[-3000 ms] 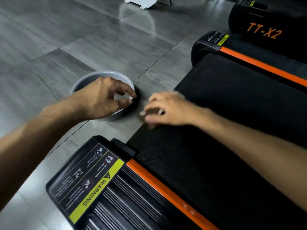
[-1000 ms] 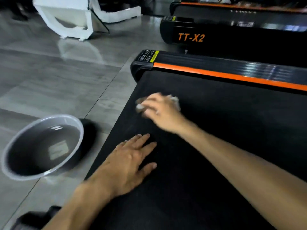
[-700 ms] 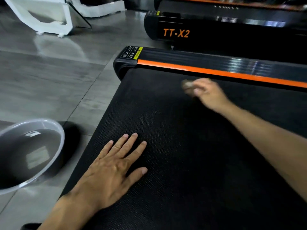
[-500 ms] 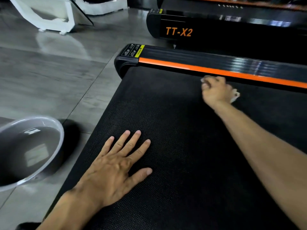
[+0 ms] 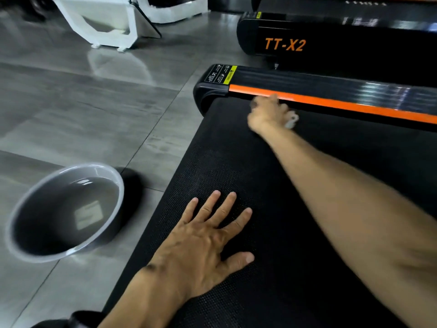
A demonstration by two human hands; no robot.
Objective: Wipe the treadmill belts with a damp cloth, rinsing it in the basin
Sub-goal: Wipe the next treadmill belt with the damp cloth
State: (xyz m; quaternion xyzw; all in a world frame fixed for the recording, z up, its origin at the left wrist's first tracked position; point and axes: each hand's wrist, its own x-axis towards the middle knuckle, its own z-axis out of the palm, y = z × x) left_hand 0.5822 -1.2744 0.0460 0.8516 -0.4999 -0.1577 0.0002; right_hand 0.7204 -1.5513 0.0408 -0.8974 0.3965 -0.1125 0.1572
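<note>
1. The treadmill belt (image 5: 295, 209) is a wide black textured sheet lying under both hands, running out past the fingers on every side.
2. The side rail (image 5: 331, 102), black with an orange stripe, lies just beyond the right hand's knuckles, at the belt's far edge.
3. The basin (image 5: 23, 209), grey and holding water, stands on the tiled floor (image 5: 94, 114), off the belt and well to the left of the left hand's fingers.
4. The left hand (image 5: 201, 242) lies palm down on the belt, its fingers (image 5: 212, 204) straight and spread apart.
5. The right hand (image 5: 267, 114) is blurred, with fingers curled round the cloth (image 5: 292, 120) at the belt's far edge.
6. The cloth is pale; only a small piece pokes out on the right side of those fingers, just beside the rail.
</note>
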